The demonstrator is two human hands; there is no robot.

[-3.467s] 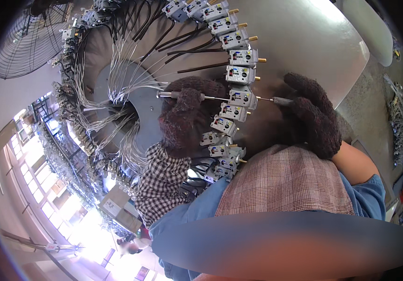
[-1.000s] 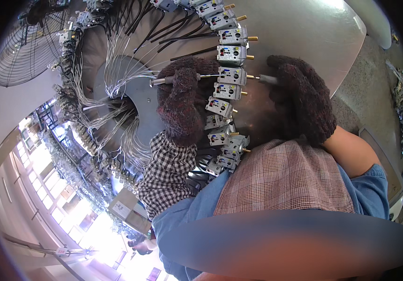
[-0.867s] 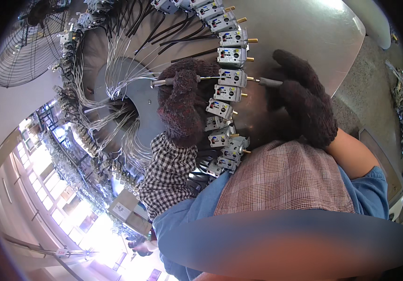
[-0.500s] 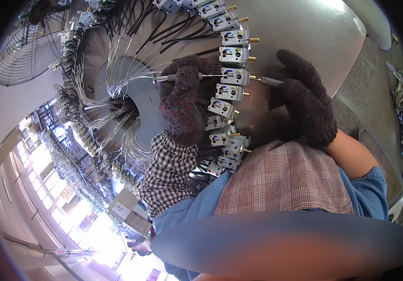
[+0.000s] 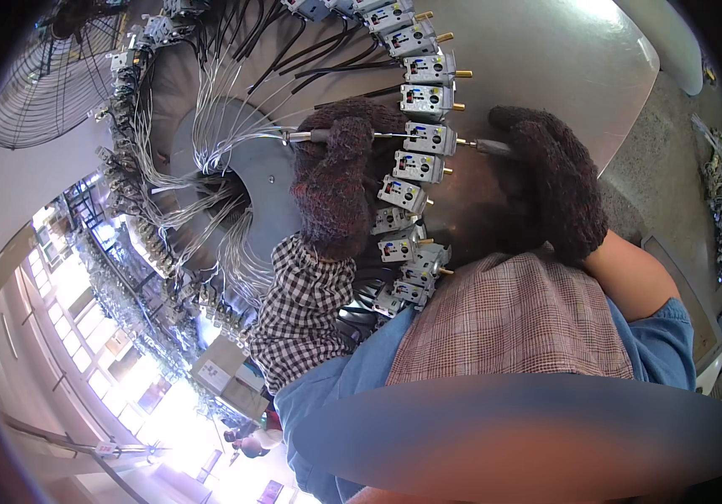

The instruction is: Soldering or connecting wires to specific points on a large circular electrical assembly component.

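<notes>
Dark-gloved fingers of the left hand (image 5: 333, 181) are clamped on a metal-ended tool (image 5: 300, 136); those of the right hand (image 5: 556, 176) close around a grey handle (image 5: 493, 148). Between them a grey box (image 5: 429, 138) sits in a curved row of boxes (image 5: 425, 100), tight neighbours above and below, its brass stem (image 5: 463, 142) toward the right hand. Beyond, the worktop (image 5: 546, 59) spreads to a rounded corner. Gloves (image 5: 577, 206) mask the fingertips, tool-tip contact is too small to judge, and the upper border cuts off the row.
</notes>
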